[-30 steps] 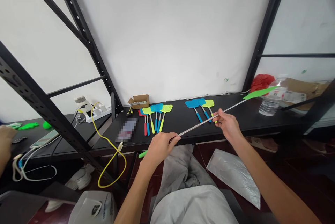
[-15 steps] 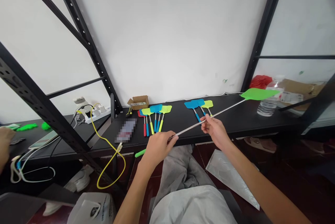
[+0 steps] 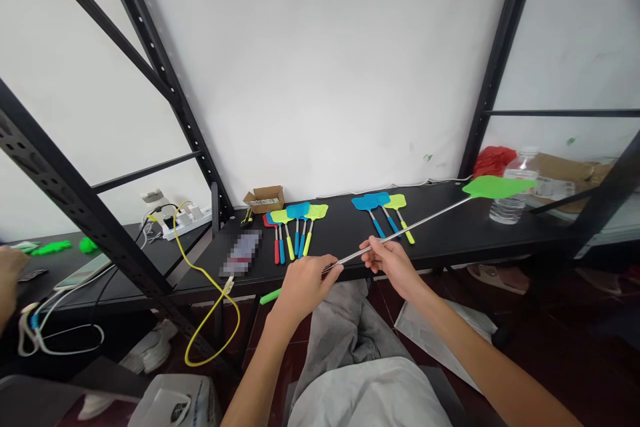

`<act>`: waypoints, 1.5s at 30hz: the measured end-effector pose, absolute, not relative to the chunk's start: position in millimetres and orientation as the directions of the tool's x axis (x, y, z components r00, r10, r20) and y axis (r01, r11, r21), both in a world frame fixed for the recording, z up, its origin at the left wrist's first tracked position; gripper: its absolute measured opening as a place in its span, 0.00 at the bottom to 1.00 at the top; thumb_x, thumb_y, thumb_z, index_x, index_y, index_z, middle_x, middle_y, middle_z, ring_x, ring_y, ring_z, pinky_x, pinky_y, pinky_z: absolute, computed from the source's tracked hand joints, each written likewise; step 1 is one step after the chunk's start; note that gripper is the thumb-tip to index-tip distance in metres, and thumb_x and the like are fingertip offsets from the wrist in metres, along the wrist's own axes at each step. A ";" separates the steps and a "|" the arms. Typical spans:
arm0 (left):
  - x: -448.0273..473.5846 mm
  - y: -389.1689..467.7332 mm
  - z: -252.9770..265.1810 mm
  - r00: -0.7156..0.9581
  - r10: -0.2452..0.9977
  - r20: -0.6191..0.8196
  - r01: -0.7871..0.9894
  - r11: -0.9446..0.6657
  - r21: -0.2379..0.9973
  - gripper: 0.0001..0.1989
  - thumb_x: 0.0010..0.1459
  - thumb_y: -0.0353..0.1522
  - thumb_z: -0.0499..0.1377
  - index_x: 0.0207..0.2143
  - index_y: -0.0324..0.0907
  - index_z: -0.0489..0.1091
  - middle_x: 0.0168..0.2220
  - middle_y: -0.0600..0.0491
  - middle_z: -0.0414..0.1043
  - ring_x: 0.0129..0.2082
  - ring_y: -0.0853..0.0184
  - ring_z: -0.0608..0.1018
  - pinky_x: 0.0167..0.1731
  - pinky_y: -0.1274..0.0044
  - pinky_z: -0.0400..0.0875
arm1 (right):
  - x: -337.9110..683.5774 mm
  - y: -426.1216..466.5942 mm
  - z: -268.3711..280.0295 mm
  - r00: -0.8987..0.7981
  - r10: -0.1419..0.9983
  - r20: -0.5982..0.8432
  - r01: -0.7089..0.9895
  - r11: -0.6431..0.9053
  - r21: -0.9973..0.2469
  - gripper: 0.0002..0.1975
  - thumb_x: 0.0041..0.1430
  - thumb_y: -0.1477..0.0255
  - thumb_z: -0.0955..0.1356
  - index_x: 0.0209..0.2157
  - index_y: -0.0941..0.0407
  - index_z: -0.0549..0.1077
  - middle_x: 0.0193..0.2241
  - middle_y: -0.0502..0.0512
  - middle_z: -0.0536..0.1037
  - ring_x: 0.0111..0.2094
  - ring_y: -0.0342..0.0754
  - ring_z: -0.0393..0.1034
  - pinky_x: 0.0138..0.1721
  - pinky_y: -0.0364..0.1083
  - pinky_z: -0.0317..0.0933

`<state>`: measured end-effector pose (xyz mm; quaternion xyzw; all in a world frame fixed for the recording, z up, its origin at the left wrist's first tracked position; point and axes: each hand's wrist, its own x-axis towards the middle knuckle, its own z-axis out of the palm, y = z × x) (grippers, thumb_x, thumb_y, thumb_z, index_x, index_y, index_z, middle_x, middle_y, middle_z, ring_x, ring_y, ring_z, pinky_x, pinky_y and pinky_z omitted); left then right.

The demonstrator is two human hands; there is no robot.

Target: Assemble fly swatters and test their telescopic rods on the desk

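Note:
A green fly swatter (image 3: 501,187) with a long metal rod is stretched across in front of me, above the front edge of the black table. My left hand (image 3: 307,282) is closed round the lower rod, just above the green handle end that pokes out to its left. Higher on the rod, my right hand (image 3: 387,260) pinches it between thumb and fingers. Behind the hands lies a fanned group of short swatters (image 3: 299,227) in red, blue and yellow-green. A smaller group of blue and yellow-green swatters (image 3: 384,210) lies to its right, behind the rod.
A phone (image 3: 242,252) on a yellow cable (image 3: 200,267) and an open cardboard box (image 3: 265,198) sit at left. A plastic bottle (image 3: 515,204) stands at right. Black shelf posts (image 3: 505,60) frame the table. Another person's hand (image 3: 11,277) shows at far left.
My right hand has slid down the rod toward my left hand. The green swatter head has dropped slightly; the left hand keeps its grip.

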<state>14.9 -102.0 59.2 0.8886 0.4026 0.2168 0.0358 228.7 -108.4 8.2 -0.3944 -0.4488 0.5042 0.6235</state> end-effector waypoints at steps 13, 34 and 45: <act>6.2 -97.9 64.8 0.615 0.721 0.318 0.650 -0.692 0.313 0.21 0.66 0.43 0.46 0.33 0.44 0.74 0.24 0.53 0.71 0.24 0.68 0.69 0.25 0.78 0.50 | 234.5 -104.5 10.9 0.144 0.974 0.177 -0.253 0.210 -0.945 0.22 0.54 0.52 0.70 0.30 0.59 0.80 0.26 0.61 0.79 0.26 0.46 0.68 0.23 0.43 0.55; -24.2 -89.6 74.5 0.626 0.728 0.279 0.605 -0.679 0.414 0.25 0.65 0.46 0.46 0.25 0.41 0.71 0.20 0.56 0.62 0.21 0.72 0.60 0.24 0.79 0.52 | 291.0 -99.2 25.3 0.366 0.915 0.172 -0.263 0.279 -0.923 0.19 0.48 0.55 0.74 0.27 0.59 0.78 0.25 0.60 0.77 0.29 0.49 0.70 0.22 0.43 0.57; -26.9 -88.9 75.6 0.626 0.732 0.270 0.639 -0.680 0.360 0.25 0.65 0.46 0.46 0.27 0.41 0.74 0.21 0.55 0.65 0.22 0.71 0.63 0.25 0.80 0.54 | 299.5 -97.9 24.4 0.386 0.908 0.160 -0.265 0.275 -0.924 0.19 0.45 0.55 0.75 0.27 0.58 0.78 0.25 0.59 0.77 0.28 0.50 0.71 0.22 0.44 0.58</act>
